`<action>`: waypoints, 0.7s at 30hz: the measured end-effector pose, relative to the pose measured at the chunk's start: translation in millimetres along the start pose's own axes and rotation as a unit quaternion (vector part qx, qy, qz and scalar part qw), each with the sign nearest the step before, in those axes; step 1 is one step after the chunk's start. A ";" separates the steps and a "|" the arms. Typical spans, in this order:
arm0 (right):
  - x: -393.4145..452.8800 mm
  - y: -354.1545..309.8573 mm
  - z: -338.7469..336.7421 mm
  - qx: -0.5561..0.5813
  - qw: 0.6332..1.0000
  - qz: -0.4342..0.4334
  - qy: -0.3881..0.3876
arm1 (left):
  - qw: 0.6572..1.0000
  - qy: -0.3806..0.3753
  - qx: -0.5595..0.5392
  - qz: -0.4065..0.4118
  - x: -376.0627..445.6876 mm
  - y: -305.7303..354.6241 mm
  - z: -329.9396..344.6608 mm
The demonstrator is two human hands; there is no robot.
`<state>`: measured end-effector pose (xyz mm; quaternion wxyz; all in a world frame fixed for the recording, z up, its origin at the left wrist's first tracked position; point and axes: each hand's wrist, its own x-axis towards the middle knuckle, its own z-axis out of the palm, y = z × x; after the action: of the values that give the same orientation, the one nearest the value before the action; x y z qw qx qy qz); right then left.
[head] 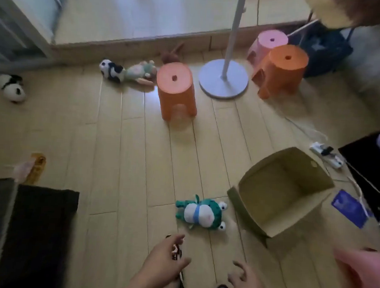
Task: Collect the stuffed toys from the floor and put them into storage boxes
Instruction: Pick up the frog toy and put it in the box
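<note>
A green frog plush (pixel 199 212) lies on the wooden floor just left of an open, empty olive storage box (pixel 293 171), which is tipped toward me. My left hand (pixel 165 259) hovers below the frog with fingers apart, holding nothing. My right hand (pixel 243 281) is beside it, fingers loosely spread and empty. Farther off lie a panda plush (pixel 110 70) next to a pastel plush (pixel 140 73), a brown plush (pixel 170 54) behind a stool, another panda (pixel 11 88) at far left, and a pink-orange toy (pixel 29 168).
Two orange stools (pixel 176 88) (pixel 283 67), a pink stool (pixel 269 44) and a round lamp base (pixel 223 79) stand ahead. A power strip (pixel 326 154) with cables and a blue card (pixel 350 207) lie right of the box. Dark mat (pixel 37 224) at left. Blurred pink shape (pixel 365 274) at right.
</note>
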<state>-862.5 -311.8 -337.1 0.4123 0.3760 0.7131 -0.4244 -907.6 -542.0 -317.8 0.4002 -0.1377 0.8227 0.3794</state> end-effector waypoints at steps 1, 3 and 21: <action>30.8 -2.9 11.2 0.028 0.999 0.015 -0.007 | 1.000 -0.022 0.018 -0.002 36.2 -8.6 0.9; 96.5 -6.7 34.1 0.095 0.994 0.055 -0.011 | 0.996 -0.057 0.061 0.006 107.5 -24.8 6.2; 411.0 69.5 142.8 0.445 0.894 0.038 -0.031 | 0.959 -0.202 -0.121 -0.158 402.4 -159.4 130.1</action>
<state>-917.6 -341.1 -773.3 0.2397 0.5333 0.4217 -0.6931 -1009.2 -522.8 -757.8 0.5933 -0.2334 0.6403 0.4283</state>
